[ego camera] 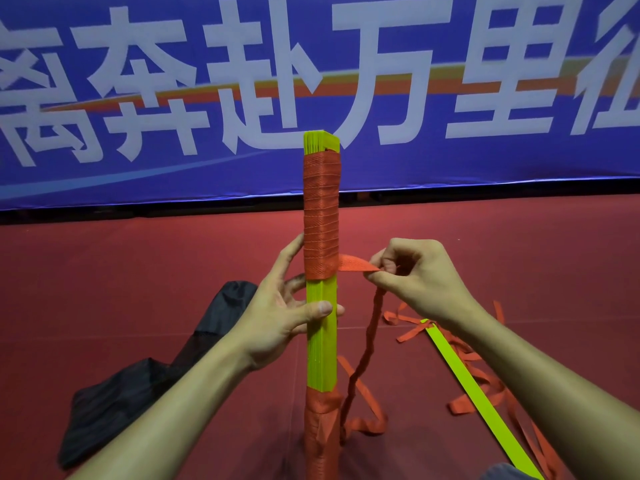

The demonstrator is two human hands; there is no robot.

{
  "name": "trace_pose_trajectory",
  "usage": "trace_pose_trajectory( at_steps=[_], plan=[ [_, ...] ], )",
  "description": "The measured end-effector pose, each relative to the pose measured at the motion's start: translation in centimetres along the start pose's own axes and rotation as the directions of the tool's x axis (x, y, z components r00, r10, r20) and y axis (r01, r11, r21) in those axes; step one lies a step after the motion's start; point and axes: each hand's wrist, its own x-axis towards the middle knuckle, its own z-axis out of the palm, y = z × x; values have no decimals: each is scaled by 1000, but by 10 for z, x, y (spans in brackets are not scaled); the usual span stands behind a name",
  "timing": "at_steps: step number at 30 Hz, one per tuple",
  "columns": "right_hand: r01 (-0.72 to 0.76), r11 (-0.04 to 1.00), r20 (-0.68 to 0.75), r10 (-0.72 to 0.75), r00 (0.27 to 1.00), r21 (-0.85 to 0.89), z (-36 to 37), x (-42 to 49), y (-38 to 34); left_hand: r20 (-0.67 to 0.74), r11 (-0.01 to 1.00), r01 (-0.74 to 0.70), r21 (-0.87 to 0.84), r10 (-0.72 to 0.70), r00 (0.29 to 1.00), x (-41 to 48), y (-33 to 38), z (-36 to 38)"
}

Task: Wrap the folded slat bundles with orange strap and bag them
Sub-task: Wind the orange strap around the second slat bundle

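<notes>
Head view, one slat bundle (pixel 321 344), left hand (pixel 277 315) gripping it; right hand (pixel 417 277) pinching strap (pixel 353 264)

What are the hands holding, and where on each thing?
Left hand grips the upright slat bundle at its bare green middle. Right hand pinches the orange strap just beside the wrapped part.

Blue banner (pixel 485 164) with large white characters above a red carpeted floor (pixel 138 258)
</notes>
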Motion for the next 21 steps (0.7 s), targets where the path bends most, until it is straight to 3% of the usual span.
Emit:
trace_pose_trajectory(
  at_steps=[5, 9, 12, 15, 19, 21],
  plan=[
    [-107, 957, 25, 104, 994, 270, 2, -4, -6, -6, 1000, -1, 22, 1, 1000, 0, 0, 2],
    [-141, 931, 30, 139, 990, 337, 3, -3, -3, -11, 1000, 5, 25, -5, 1000, 1, 0, 3],
    [-122, 964, -15, 129, 992, 236, 3, -3, -1, -13, 1000, 5, 14, -5, 1000, 1, 0, 4],
    [-173, 972, 33, 170, 985, 156, 0, -2, 3, -10, 1000, 10, 3, -10, 1000, 1, 1, 4],
    [-128, 963, 73, 149, 986, -238, -2, 2, 11, 3, 1000, 26, 16, -26, 1000, 1, 0, 4],
    [-119, 942, 64, 146, 987, -313, -3, 3, 10, -15, 999, 27, 32, -27, 1000, 1, 0, 4]
  ],
)
